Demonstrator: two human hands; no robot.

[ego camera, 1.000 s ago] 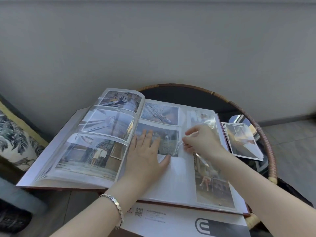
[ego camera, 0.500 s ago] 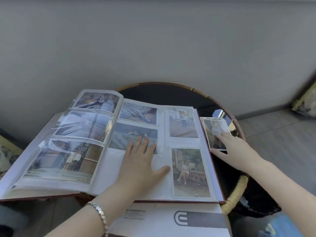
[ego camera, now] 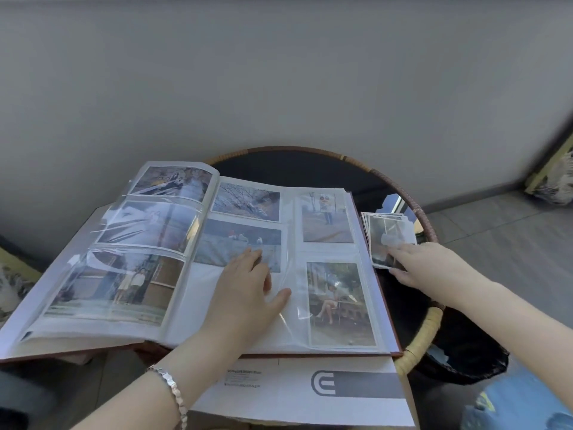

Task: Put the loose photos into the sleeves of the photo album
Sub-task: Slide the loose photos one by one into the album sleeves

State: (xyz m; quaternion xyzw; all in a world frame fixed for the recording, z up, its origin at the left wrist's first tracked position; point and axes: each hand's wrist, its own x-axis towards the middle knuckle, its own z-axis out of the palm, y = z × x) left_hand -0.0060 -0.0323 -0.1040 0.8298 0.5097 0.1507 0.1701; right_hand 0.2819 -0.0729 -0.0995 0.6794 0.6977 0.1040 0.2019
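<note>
From the head view I'm on the fetch step: my right hand (ego camera: 424,268) is out at the small stack of loose printed photos (ego camera: 389,234), which lies on the round dark counter with the woven wicker rim (ego camera: 429,321), just beside the right edge of the big open photo album with clear plastic sleeves (ego camera: 279,274). The fingers (ego camera: 398,254) lie spread flat on the near end of the top print, touching it but not yet pinched round it. My left hand (ego camera: 245,293) is pressed palm down on the right-hand page, fingers loosely apart, holding nothing, pinning the sheet just below the middle landscape photo.

Four sleeves on that page are filled; the pale stretch under and around my left hand looks like the empty one, so I judge that's the target. Next I need to peel a single print off the stack, not two, carry it over the album's red-brown cover edge, and lift my left hand enough to open the sleeve mouth.

Room is tight on the right. The stack sits close to the counter's rim, with a drop to the floor beyond, so a careless slide could push prints off. The album overhangs the counter on the left, and a white printed cardboard box (ego camera: 310,395) lies under its near edge. The far side is clear, dark counter.
</note>
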